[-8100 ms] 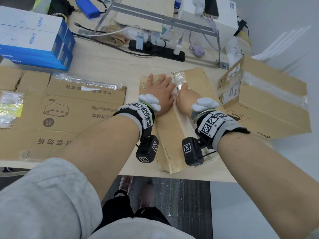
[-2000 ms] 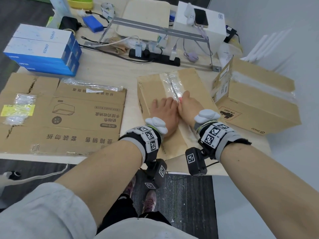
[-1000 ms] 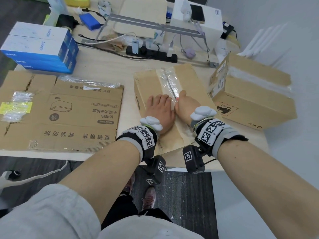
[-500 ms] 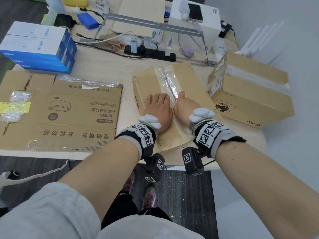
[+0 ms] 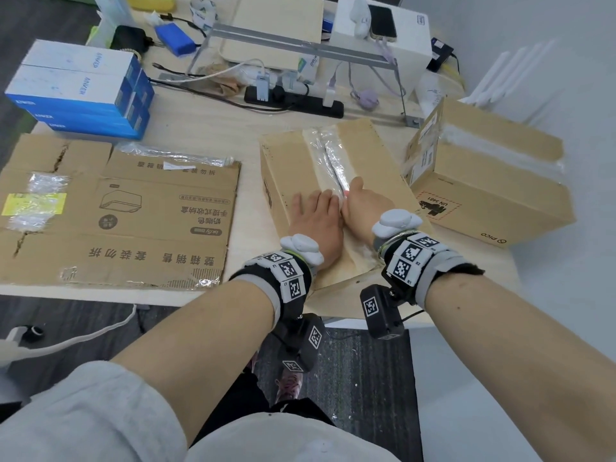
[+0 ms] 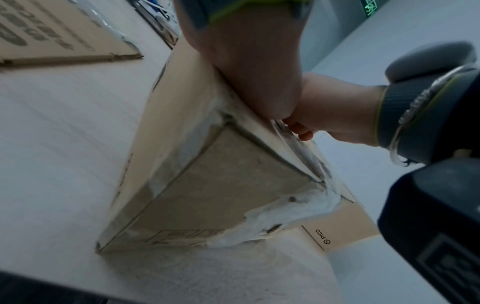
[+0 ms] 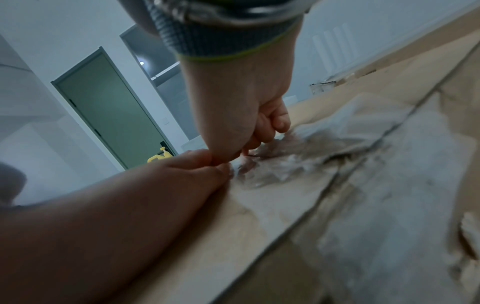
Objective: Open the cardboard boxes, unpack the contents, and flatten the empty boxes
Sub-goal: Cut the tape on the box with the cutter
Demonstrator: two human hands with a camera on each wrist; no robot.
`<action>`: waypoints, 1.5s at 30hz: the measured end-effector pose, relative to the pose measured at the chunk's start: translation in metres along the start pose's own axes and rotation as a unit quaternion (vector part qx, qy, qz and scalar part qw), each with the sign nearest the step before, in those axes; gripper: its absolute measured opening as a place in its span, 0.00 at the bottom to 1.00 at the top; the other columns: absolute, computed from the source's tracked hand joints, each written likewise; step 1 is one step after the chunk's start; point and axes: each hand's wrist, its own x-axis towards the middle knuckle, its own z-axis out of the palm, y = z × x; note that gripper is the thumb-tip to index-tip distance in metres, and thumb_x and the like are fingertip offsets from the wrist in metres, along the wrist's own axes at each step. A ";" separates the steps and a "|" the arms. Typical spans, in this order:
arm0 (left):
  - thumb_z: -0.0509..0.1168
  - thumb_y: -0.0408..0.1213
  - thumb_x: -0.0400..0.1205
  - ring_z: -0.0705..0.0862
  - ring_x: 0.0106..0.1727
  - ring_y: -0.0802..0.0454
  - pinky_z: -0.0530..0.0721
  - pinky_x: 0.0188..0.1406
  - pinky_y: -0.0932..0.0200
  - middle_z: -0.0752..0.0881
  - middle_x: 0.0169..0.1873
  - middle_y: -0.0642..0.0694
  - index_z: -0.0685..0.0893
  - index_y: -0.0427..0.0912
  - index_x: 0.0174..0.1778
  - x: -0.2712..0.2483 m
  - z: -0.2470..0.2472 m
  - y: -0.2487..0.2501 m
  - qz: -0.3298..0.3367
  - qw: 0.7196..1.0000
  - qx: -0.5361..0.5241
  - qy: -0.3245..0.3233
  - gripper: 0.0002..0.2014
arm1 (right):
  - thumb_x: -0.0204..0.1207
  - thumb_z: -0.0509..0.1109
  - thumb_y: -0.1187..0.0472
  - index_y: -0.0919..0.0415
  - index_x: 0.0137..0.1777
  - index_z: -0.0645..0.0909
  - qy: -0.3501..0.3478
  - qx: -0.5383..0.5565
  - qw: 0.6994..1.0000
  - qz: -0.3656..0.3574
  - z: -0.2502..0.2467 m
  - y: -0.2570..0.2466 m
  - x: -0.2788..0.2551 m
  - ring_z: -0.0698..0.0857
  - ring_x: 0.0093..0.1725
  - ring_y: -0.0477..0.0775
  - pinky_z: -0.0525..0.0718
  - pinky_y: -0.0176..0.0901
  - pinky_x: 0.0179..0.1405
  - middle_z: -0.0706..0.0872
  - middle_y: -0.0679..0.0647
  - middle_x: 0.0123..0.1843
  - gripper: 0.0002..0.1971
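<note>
Cardboard box [image 5: 293, 168] lies near the front edge of the surface [image 5: 206, 128], tape seam [image 5: 328, 155] running up its top. Left hand [image 5: 316, 221] flat on the lid, fingers straight, just beside the seam. Right hand [image 5: 361, 205] touching the left, fingers curled, pinching the peeled tape. Second sealed box [image 5: 486, 181] to the right; flattened cardboard [image 5: 116, 208] well to the left.

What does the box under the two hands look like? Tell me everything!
The middle box is plain brown cardboard, closed, lying on the table's near edge. Crinkled clear tape runs along its top seam, partly torn and peeling at the near end. The left hand lies flat on top; the right hand curls its fingers at the tape.
</note>
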 end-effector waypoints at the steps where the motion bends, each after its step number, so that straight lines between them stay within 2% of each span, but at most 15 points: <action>1: 0.42 0.43 0.88 0.54 0.82 0.45 0.44 0.81 0.39 0.59 0.82 0.45 0.56 0.40 0.83 0.000 0.000 0.001 -0.001 1.000 0.000 0.002 0.25 | 0.84 0.52 0.64 0.68 0.66 0.63 0.002 0.001 1.000 0.001 0.001 0.000 0.000 0.77 0.38 0.62 0.70 0.50 0.37 0.85 0.66 0.52 0.13; 5: 0.45 0.42 0.88 0.55 0.82 0.45 0.45 0.81 0.39 0.61 0.81 0.44 0.58 0.40 0.82 -0.001 0.001 0.000 -0.001 1.000 -0.006 0.008 0.25 | 0.85 0.52 0.64 0.68 0.65 0.64 0.030 -0.011 0.999 -0.007 0.007 0.001 -0.007 0.84 0.43 0.64 0.68 0.48 0.35 0.86 0.66 0.51 0.12; 9: 0.46 0.43 0.88 0.56 0.82 0.46 0.45 0.81 0.40 0.61 0.81 0.45 0.59 0.41 0.82 -0.002 -0.001 -0.001 -0.002 1.000 0.003 0.012 0.25 | 0.85 0.52 0.63 0.68 0.66 0.64 0.018 -0.011 1.000 -0.014 0.005 0.004 -0.010 0.81 0.40 0.63 0.68 0.49 0.35 0.86 0.65 0.52 0.13; 12: 0.46 0.45 0.88 0.56 0.81 0.46 0.46 0.81 0.42 0.62 0.81 0.45 0.59 0.41 0.82 -0.002 -0.001 -0.001 -0.001 1.000 0.001 0.020 0.25 | 0.85 0.52 0.64 0.69 0.68 0.63 0.009 -0.020 1.000 -0.015 0.002 0.005 -0.014 0.84 0.45 0.63 0.68 0.48 0.37 0.86 0.65 0.53 0.15; 16: 0.46 0.45 0.88 0.57 0.81 0.46 0.46 0.81 0.42 0.63 0.80 0.45 0.60 0.41 0.81 -0.004 -0.003 -0.002 -0.002 1.000 0.001 0.023 0.25 | 0.85 0.52 0.64 0.69 0.68 0.62 0.013 -0.029 0.999 -0.024 0.002 0.006 -0.020 0.81 0.41 0.63 0.67 0.49 0.36 0.86 0.65 0.53 0.15; 20: 0.47 0.44 0.87 0.57 0.81 0.47 0.47 0.81 0.42 0.63 0.80 0.46 0.60 0.41 0.81 -0.004 -0.004 0.001 -0.005 1.000 0.001 0.020 0.25 | 0.85 0.52 0.64 0.70 0.69 0.62 0.021 -0.032 0.999 -0.024 0.006 0.009 -0.025 0.82 0.43 0.63 0.67 0.49 0.36 0.86 0.65 0.53 0.16; 23: 0.48 0.44 0.88 0.58 0.81 0.46 0.47 0.80 0.42 0.63 0.80 0.46 0.61 0.41 0.81 -0.005 -0.005 0.003 -0.007 1.000 -0.003 0.018 0.25 | 0.85 0.51 0.65 0.69 0.66 0.64 0.038 -0.019 0.999 -0.022 0.007 0.009 -0.027 0.84 0.44 0.65 0.67 0.49 0.35 0.86 0.65 0.52 0.13; 28: 0.43 0.47 0.89 0.55 0.83 0.47 0.45 0.80 0.38 0.59 0.83 0.45 0.56 0.40 0.83 -0.024 -0.001 0.015 0.004 1.000 -0.010 0.007 0.27 | 0.88 0.48 0.55 0.66 0.61 0.65 0.063 0.033 0.996 -0.053 0.009 0.019 -0.028 0.78 0.36 0.62 0.70 0.50 0.33 0.86 0.66 0.47 0.14; 32: 0.41 0.47 0.88 0.55 0.83 0.47 0.45 0.80 0.40 0.61 0.82 0.46 0.59 0.41 0.83 -0.024 0.000 0.016 -0.005 1.000 -0.018 0.016 0.27 | 0.88 0.49 0.55 0.66 0.61 0.64 0.049 0.052 0.996 -0.053 0.011 0.020 -0.029 0.78 0.37 0.63 0.70 0.51 0.34 0.85 0.66 0.48 0.14; 35: 0.29 0.51 0.79 0.58 0.82 0.46 0.46 0.80 0.38 0.63 0.81 0.45 0.61 0.40 0.82 -0.023 0.000 0.015 0.007 1.000 -0.005 0.017 0.37 | 0.87 0.49 0.56 0.66 0.63 0.64 0.020 0.051 0.998 -0.038 0.009 0.018 -0.026 0.79 0.40 0.63 0.71 0.51 0.37 0.85 0.65 0.52 0.13; 37: 0.25 0.51 0.75 0.58 0.82 0.46 0.47 0.80 0.38 0.64 0.81 0.45 0.62 0.40 0.82 -0.024 0.000 0.014 0.012 1.000 -0.002 0.017 0.42 | 0.87 0.49 0.58 0.65 0.64 0.64 0.010 0.036 0.999 -0.029 0.007 0.018 -0.025 0.77 0.39 0.61 0.70 0.50 0.37 0.85 0.65 0.52 0.12; 39: 0.27 0.50 0.78 0.58 0.82 0.46 0.46 0.80 0.38 0.63 0.81 0.44 0.61 0.39 0.82 -0.024 -0.002 0.015 0.008 1.000 -0.003 0.015 0.38 | 0.87 0.50 0.59 0.65 0.64 0.64 0.014 0.016 0.999 -0.024 0.006 0.017 -0.027 0.77 0.38 0.61 0.69 0.49 0.36 0.85 0.64 0.52 0.12; 42: 0.38 0.48 0.86 0.55 0.83 0.46 0.45 0.81 0.38 0.60 0.82 0.45 0.58 0.39 0.83 -0.025 -0.004 0.016 0.004 1.000 0.004 -0.002 0.30 | 0.86 0.50 0.61 0.66 0.66 0.63 0.018 -0.008 1.000 -0.024 0.006 0.015 -0.032 0.80 0.40 0.62 0.69 0.48 0.36 0.86 0.63 0.52 0.13; 45: 0.42 0.48 0.87 0.54 0.83 0.46 0.45 0.81 0.38 0.59 0.82 0.45 0.57 0.39 0.83 -0.025 -0.004 0.015 0.001 1.000 0.013 -0.004 0.28 | 0.86 0.51 0.61 0.66 0.66 0.64 0.019 -0.021 0.999 -0.022 0.004 0.013 -0.034 0.78 0.37 0.60 0.69 0.49 0.35 0.86 0.62 0.51 0.13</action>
